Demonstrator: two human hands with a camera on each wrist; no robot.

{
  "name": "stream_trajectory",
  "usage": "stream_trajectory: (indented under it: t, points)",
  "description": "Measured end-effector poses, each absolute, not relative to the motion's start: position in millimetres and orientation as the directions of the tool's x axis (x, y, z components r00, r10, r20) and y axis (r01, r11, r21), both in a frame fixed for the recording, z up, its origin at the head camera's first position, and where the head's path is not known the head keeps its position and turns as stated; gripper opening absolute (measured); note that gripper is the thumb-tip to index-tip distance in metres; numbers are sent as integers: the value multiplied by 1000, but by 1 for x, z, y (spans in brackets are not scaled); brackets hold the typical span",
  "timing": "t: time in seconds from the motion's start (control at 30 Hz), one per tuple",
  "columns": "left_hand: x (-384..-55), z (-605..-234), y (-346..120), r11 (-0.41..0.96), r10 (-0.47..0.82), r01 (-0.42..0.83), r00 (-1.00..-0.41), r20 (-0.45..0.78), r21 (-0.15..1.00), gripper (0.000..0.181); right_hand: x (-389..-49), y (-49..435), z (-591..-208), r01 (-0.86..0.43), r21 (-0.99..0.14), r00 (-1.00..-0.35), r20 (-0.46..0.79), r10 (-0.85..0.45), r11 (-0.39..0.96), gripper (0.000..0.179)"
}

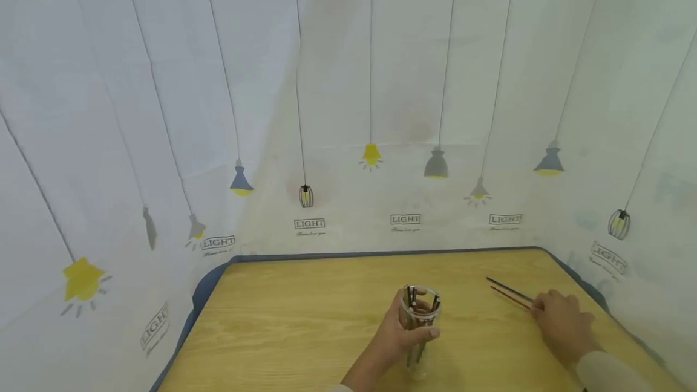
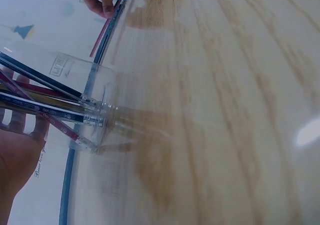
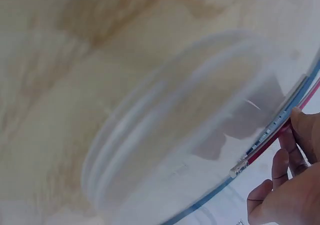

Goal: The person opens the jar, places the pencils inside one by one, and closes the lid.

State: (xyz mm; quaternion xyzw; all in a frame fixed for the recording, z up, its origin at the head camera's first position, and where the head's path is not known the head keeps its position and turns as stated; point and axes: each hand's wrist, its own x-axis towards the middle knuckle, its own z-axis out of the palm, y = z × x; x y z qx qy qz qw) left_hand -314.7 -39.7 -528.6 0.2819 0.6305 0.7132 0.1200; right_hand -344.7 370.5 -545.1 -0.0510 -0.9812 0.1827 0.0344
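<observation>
In the head view, my left hand [image 1: 388,339] grips a clear glass cup [image 1: 417,371] near the table's front middle. Several pencils [image 2: 60,116] stand in the cup, dark and dark red, with metal eraser ends down in the left wrist view. Whether the cup's base touches the wood, I cannot tell. Off to the right, my right hand [image 1: 563,325] pinches the near end of a red pencil [image 3: 264,147] and a dark pencil [image 3: 276,127] lying side by side. Their far ends point away and left, and spread slightly apart.
A wood-grain table [image 1: 294,313] with a blue edge [image 1: 381,253] lies under both hands. White cloth walls [image 1: 337,89] printed with hanging lamps and the word LIGHT surround it at the back and sides. A bright reflection shows on the tabletop.
</observation>
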Motion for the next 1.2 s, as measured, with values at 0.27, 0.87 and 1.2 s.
stream_trajectory:
  t: [0.27,0.87,1.2]
  points:
    - [-310,-525,-48,-176,528,144,-821,217,974,70,-339,368,-540,28,-399,-989,125,84,917,26]
    - [-312,-511,-45,-180,533,212,-800,276,961,73,-321,343,-519,-165,-501,-931,363,33,849,19]
    - [-314,-508,-38,-210,529,233,-790,311,950,68,-320,332,-502,-250,-517,-892,453,14,819,22]
